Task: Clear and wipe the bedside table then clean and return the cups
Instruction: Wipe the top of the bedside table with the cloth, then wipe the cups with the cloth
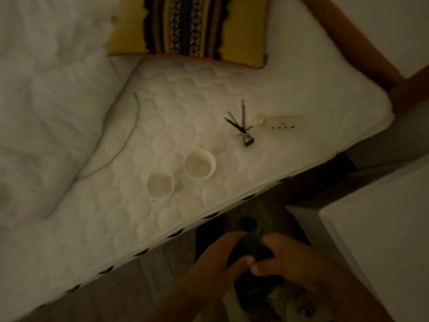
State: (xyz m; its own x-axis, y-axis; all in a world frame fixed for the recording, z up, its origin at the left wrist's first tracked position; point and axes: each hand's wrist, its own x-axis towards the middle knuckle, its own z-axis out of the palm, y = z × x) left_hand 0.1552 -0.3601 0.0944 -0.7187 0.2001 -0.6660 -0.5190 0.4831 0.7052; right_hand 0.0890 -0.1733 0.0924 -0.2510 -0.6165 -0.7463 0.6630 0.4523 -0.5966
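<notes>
Two white cups stand upright on the quilted mattress: one near its front edge, the other just right of and behind it. Beside them lie a small reed diffuser with dark sticks and a clear tagged item. The white bedside table fills the right edge of the view. Low in the frame my left hand and my right hand both grip a dark green cloth-like thing; the dim, blurred picture hides what it is exactly.
A white duvet is bunched on the left of the bed. A yellow patterned cushion lies at the head, next to a wooden bed frame. A thin cable runs across the mattress. Wood floor shows between bed and table.
</notes>
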